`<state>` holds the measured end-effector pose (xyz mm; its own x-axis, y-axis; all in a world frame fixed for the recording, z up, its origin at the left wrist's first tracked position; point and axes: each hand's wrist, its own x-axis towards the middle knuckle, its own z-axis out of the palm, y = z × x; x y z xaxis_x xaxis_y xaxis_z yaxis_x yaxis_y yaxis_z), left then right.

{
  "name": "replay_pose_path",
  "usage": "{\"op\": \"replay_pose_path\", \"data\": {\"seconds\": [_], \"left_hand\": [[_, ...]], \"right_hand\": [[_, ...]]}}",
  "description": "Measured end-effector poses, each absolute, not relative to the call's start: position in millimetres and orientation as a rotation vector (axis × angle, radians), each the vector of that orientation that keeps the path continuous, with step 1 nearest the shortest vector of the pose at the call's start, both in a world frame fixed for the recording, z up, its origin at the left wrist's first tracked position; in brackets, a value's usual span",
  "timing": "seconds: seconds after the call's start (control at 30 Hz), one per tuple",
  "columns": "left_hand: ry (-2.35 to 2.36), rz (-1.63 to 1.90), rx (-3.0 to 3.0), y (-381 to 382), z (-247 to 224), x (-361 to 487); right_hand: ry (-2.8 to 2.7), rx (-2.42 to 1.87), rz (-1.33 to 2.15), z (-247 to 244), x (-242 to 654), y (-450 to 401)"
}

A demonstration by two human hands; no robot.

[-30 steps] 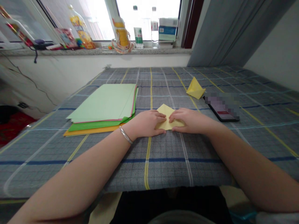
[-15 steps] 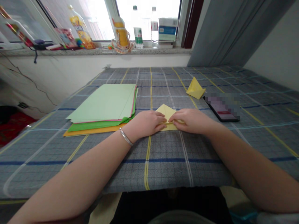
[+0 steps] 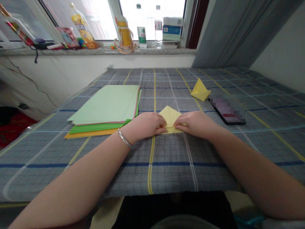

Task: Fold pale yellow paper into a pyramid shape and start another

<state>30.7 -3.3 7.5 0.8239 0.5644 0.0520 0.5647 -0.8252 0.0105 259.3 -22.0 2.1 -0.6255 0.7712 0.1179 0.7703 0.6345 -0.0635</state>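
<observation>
Yellow paper [image 3: 169, 116] pinched between curled left hand [image 3: 145, 124] and right hand [image 3: 196, 124]

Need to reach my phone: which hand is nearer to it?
Right hand, left of the smartphone in view; the left hand is farther, beyond the folded yellow paper.

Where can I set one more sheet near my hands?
Bare cloth lies between your left hand, right hand and the near edge, and behind the folded yellow paper, up to the paper stack. It is crowded by the phone and yellow paper piece.
</observation>
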Motion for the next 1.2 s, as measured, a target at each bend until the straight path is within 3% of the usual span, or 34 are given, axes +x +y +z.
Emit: {"op": "replay_pose_path", "data": {"seconds": [0.2,0.4,0.7,1.2], "left_hand": [[-1.225,-0.069,-2.824,-4.5,10.6,35.1],[-1.479,-0.171,-2.669,-0.4,1.2,37.9],[-1.45,-0.38,-2.737,11.4,-12.8,37.4],[-1.254,-0.333,-2.796,27.1,-22.3,32.1]], "right_hand": [[-2.519,-1.642,-0.126,2.7,255.8,-19.8],[-2.435,-1.683,-0.196,-6.0,251.6,-12.8],[-2.497,-1.479,-0.224,-19.7,250.5,3.5],[-2.477,-1.554,-0.172,-27.3,247.9,10.5]]}}
